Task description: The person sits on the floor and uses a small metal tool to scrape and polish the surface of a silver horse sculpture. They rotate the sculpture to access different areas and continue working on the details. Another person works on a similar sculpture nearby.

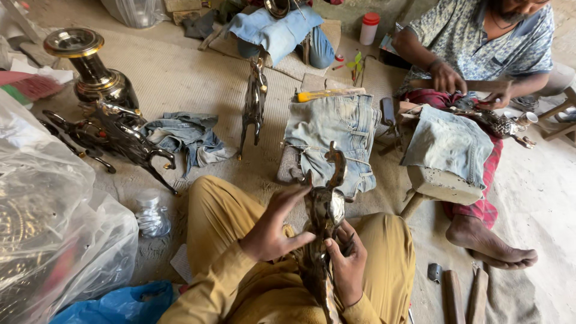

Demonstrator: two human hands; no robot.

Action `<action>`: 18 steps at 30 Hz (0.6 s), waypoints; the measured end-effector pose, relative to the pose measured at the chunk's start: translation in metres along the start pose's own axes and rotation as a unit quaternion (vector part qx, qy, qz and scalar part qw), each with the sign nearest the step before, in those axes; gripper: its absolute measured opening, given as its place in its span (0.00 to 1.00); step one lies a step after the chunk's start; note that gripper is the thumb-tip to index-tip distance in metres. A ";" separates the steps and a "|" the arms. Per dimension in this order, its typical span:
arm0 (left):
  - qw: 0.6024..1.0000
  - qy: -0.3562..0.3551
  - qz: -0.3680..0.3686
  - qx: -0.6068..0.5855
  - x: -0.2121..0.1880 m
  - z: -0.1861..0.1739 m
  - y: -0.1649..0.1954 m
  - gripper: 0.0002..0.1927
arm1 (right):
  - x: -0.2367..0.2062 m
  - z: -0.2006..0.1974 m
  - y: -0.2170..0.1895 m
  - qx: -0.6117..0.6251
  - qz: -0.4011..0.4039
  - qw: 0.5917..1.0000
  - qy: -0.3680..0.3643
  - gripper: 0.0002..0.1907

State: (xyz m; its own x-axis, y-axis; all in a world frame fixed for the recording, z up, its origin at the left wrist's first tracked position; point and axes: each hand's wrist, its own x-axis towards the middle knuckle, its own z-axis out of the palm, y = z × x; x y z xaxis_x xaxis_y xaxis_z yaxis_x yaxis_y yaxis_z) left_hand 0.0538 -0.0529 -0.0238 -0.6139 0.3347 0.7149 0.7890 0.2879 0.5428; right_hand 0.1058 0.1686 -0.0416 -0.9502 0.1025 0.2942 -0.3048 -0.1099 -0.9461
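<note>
Over the lap in mustard-yellow trousers, a dark polished brass animal figurine point(324, 231) is being worked by hand — a finishing step, by the look of it. From the left, the left hand point(273, 231) is being spread against its flank; the right hand point(348, 264) is being closed round its lower body, a thin tool possibly pinched. A steady grip is being called for next.
</note>
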 end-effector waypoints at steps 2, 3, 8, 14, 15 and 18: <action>0.999 -0.017 -0.002 -0.032 0.027 0.002 0.012 0.56 | -0.002 0.003 0.004 -0.031 0.012 0.999 0.018 0.23; 0.999 -0.024 -0.003 -0.048 0.037 0.003 0.017 0.59 | -0.003 0.005 0.006 -0.048 0.017 0.998 0.025 0.21; 0.988 -0.055 -0.035 -0.142 0.063 0.011 0.021 0.54 | -0.018 0.009 0.010 -0.081 -0.026 0.991 0.108 0.16; 0.976 -0.074 -0.050 -0.200 0.055 0.028 0.013 0.52 | -0.033 0.007 0.005 -0.111 -0.011 0.985 0.129 0.15; 0.972 -0.073 -0.053 -0.216 0.056 0.030 0.011 0.52 | -0.031 0.006 0.005 -0.117 -0.018 0.986 0.117 0.15; 0.975 -0.031 -0.023 -0.219 0.053 0.038 0.012 0.53 | -0.025 0.001 0.008 -0.145 -0.026 0.982 0.118 0.16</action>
State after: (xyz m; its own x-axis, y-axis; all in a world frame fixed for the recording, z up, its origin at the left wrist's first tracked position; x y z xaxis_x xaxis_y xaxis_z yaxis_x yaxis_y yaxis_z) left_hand 0.0293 0.0024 0.0038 -0.6389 0.3880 0.6642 0.6864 -0.1022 0.7200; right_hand 0.1265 0.1637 -0.0564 -0.8825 0.3300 0.3352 -0.2878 0.1848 -0.9397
